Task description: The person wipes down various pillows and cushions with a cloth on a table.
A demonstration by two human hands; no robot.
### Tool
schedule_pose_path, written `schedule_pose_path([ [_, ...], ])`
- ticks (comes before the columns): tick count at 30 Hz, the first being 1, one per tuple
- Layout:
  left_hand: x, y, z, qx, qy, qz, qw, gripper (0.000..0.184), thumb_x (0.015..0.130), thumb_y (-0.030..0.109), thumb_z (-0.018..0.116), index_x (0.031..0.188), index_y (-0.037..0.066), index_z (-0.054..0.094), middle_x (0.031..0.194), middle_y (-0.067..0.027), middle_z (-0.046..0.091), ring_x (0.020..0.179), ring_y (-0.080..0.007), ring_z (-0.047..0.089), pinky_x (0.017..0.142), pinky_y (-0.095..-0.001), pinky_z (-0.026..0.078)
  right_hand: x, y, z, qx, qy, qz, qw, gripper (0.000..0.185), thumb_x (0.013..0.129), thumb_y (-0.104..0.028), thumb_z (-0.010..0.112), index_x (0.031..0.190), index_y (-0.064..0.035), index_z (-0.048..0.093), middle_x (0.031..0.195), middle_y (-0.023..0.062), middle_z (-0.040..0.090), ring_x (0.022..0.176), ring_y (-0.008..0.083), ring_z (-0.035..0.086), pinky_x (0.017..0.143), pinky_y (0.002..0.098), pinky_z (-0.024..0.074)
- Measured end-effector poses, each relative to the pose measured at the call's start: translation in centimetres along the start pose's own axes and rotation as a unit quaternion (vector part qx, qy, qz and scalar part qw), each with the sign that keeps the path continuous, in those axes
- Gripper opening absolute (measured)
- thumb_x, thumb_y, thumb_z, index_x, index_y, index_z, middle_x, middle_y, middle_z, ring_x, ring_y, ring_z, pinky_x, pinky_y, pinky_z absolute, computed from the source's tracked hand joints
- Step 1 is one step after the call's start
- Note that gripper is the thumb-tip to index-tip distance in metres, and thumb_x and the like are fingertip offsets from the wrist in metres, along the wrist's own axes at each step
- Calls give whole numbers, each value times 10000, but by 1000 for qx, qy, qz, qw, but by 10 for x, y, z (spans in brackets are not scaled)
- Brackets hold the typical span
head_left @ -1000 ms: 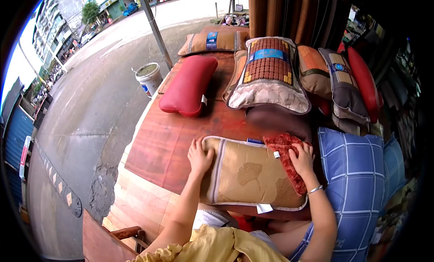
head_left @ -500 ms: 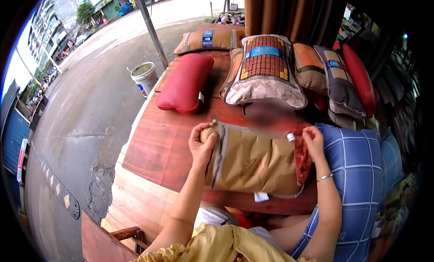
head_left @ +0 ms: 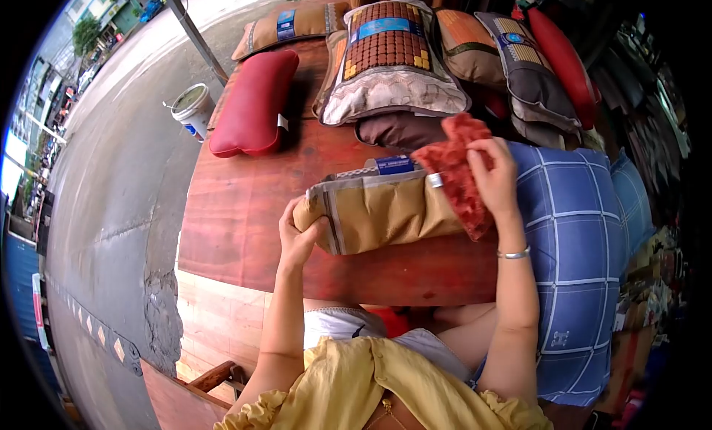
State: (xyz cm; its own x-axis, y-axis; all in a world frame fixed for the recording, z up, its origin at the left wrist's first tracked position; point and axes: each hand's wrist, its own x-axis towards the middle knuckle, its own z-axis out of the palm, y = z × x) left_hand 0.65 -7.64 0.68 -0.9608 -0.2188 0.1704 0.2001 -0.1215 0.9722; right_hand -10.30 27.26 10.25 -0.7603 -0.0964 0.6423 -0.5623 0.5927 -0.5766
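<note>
Tan pillow (head_left: 389, 216), which faced my camera broad and flat a second ago, now shows as a narrow, creased band over the near part of the red-brown table (head_left: 237, 233), its blue label (head_left: 394, 164) at the far edge. I see the left hand (head_left: 299, 233) pinching its left end between thumb and fingers, while the right hand (head_left: 493, 176) pinches a plush, crinkled red cloth (head_left: 461, 179) over its right end, raised higher than before. Smooth tan fabric with grey trim (head_left: 331, 221) sits left of a plump blue checked pillow (head_left: 567, 245).
</note>
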Motion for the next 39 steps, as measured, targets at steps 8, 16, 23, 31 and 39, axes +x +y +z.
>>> schedule_pose_path([
  [8, -19, -12, 13, -115, 33, -16, 993, 424, 785, -23, 741, 1178, 14, 588, 1075, -14, 643, 954, -132, 612, 889, -291, 505, -45, -149, 131, 105, -64, -189, 974, 186, 852, -154, 669, 1035, -129, 650, 959, 97, 571, 881, 261, 556, 754, 390, 465],
  [16, -22, -24, 1, -81, 76, 8, 994, 330, 797, -43, 753, 1053, 60, 572, 979, -15, 635, 917, -103, 605, 815, -264, 517, -45, -58, 62, -241, -128, -114, 955, 220, 846, -132, 601, 1062, -131, 644, 889, 80, 538, 854, 275, 544, 750, 386, 481],
  [23, -26, -31, 8, -55, 38, 3, 998, 286, 826, -66, 703, 1026, 67, 550, 1002, 4, 575, 909, -85, 558, 802, -238, 476, -49, -29, 20, -337, -45, 7, 941, 258, 841, -104, 655, 1099, -120, 669, 1061, 98, 584, 970, 321, 537, 826, 440, 464],
  [31, -32, -66, 3, 76, 28, 49, 996, 478, 903, 26, 603, 1354, 35, 443, 1288, -107, 559, 1184, -227, 547, 1018, -397, 459, -82, -133, 148, -5, -54, -106, 993, 223, 800, -127, 684, 1018, -146, 645, 1069, 74, 594, 964, 280, 533, 820, 424, 429],
  [39, -29, -36, 11, -31, 54, -14, 998, 285, 826, -52, 730, 994, 72, 536, 927, 17, 565, 856, -60, 538, 753, -226, 467, -63, -35, 47, -218, -87, -67, 970, 166, 864, -128, 590, 1014, -102, 658, 1052, 107, 577, 911, 297, 541, 781, 411, 469],
])
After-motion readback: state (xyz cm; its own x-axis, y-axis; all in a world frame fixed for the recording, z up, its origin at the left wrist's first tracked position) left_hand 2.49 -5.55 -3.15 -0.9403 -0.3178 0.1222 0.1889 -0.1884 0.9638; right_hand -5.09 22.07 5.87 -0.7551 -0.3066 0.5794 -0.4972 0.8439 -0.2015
